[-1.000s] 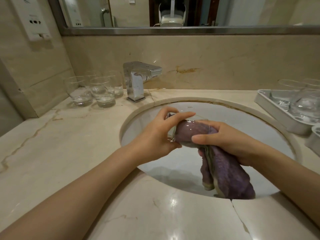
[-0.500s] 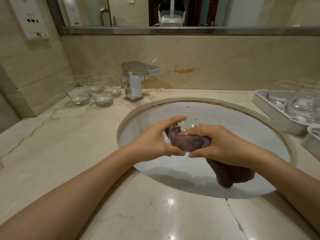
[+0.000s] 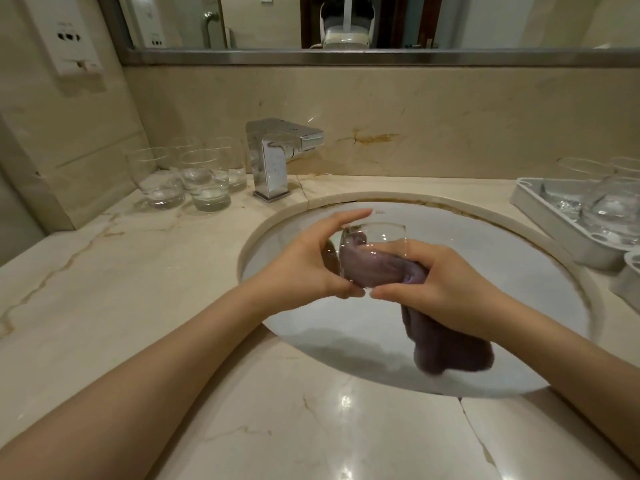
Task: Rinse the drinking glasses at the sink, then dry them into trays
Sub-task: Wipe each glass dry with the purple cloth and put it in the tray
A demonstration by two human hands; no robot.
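The left hand curls its fingers and thumb around the base end of a clear drinking glass, holding it on its side above the white sink basin, roughly over the basin's middle. The right hand grips a purple cloth, with part of the cloth stuffed inside the glass and the rest hanging below the wrist. A chrome tap stands at the basin's back-left edge, and no water shows running from it. Four more glasses cluster at the countertop's back-left corner. A white tray holding glasses sits at the countertop's right edge. The likely risks: the smooth glass, probably wet, could slip from the left-hand grip and strike the basin, or hard twisting of the bunched cloth could stress the thin rim. The dangling cloth could also dip into the basin and pick up water.
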